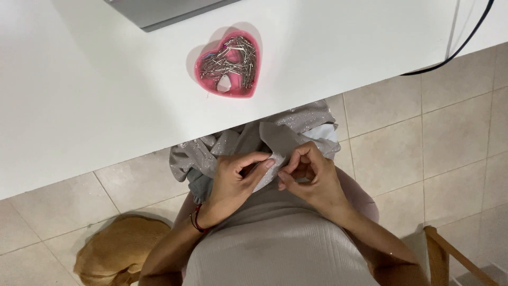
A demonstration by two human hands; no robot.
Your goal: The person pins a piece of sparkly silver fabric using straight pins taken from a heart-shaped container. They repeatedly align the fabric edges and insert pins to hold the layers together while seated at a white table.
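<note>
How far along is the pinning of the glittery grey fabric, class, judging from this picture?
Done: no pins show in the glittery grey fabric, so none can be confirmed. In hand: the left hand and right hand pinch a folded edge in the lap; any pin in the grip is too small to see. Left: the pink heart-shaped dish of metal pins on the white table is quite full.

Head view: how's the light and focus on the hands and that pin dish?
Head view: even, soft light; hands and fabric sharp; the pin dish throws a soft shadow up-left; white table bright, nearly washed out; no blur.
</note>
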